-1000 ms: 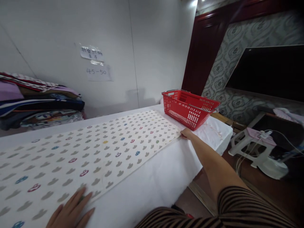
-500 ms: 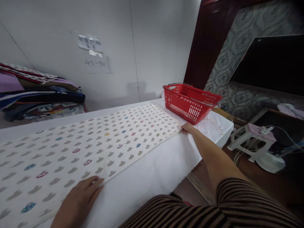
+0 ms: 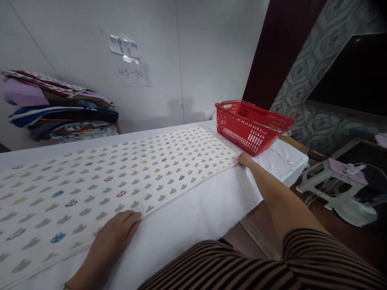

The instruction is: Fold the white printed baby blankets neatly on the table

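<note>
A white cloth (image 3: 133, 177) printed with grey, blue, red and yellow motifs lies spread lengthwise over a white-covered table. At its near right corner, my right hand (image 3: 244, 160) pinches the edge, arm stretched out. My left hand (image 3: 117, 231) is at the near edge, fingers close together and curled over it, with the thumb side along the border. That edge runs fairly straight between my two hands. Past the left side of the picture the cloth's far end is cut off.
A red plastic basket (image 3: 252, 129) stands on the table's right end, just beyond my right hand. Folded clothes (image 3: 66, 106) are piled at the back left. Paper notes (image 3: 131, 72) hang on the wall. A plastic stool (image 3: 338, 177) stands right of the table.
My view has shifted, so the basket, cloth and wall notes appear farther right and slightly higher. My left fingers are more bunched at the cloth's edge; my right hand keeps its corner.
</note>
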Demonstrator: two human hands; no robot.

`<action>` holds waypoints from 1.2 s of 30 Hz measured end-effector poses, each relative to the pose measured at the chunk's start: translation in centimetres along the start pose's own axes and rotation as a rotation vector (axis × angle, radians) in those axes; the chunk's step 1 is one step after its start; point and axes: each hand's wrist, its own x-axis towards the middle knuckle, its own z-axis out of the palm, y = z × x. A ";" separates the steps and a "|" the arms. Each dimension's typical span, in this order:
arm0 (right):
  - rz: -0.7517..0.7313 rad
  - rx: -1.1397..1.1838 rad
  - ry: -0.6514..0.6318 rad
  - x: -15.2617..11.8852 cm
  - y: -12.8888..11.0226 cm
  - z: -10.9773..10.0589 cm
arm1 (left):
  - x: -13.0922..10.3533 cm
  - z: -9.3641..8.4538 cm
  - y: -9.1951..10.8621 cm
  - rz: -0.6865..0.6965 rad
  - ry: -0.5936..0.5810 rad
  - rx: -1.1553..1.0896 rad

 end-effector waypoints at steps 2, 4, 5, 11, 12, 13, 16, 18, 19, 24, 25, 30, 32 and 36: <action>0.013 -0.050 0.063 -0.6 -0.3 -0.1 | 0.3 0.1 0.2 0.008 0.001 0.003; -0.008 -0.102 0.130 -1.4 -0.7 -0.2 | 0.6 0.2 0.4 0.014 -0.004 0.002; -0.022 -0.121 0.161 -1.9 -0.9 -0.2 | 0.8 0.3 0.5 0.015 -0.007 -0.001; -0.555 -0.107 0.281 -4.7 -3.1 1.2 | 3.3 0.5 2.8 0.001 -0.094 -0.076; -0.703 -0.063 0.246 -5.1 -3.7 1.7 | 3.9 0.5 3.3 -0.002 -0.117 -0.087; -0.833 -0.013 0.208 -5.6 -4.3 2.2 | 4.5 0.6 3.8 -0.002 -0.134 -0.093; -1.120 0.084 0.156 -6.9 -6.0 3.8 | 6.2 1.1 5.3 0.008 -0.153 -0.094; -1.221 0.098 0.140 -7.6 -6.9 4.5 | 7.0 1.4 5.9 0.014 -0.151 -0.096; -1.245 0.095 0.135 -7.9 -7.2 4.8 | 7.3 1.6 6.2 0.012 -0.146 -0.098; -1.240 0.042 0.185 -8.1 -7.8 5.5 | 7.7 2.1 6.7 -0.024 -0.110 -0.088; -1.234 0.037 0.197 -8.1 -7.8 5.5 | 7.6 2.1 6.7 -0.029 -0.105 -0.082; -1.147 0.011 0.259 -8.8 -8.1 5.4 | 7.6 2.3 7.1 -0.006 -0.079 -0.046; -1.102 -0.037 0.263 -9.2 -8.2 5.4 | 7.7 2.2 7.4 0.000 -0.093 -0.017; -1.055 -0.156 0.240 -9.5 -8.3 5.8 | 7.9 2.3 7.7 -0.010 -0.125 0.031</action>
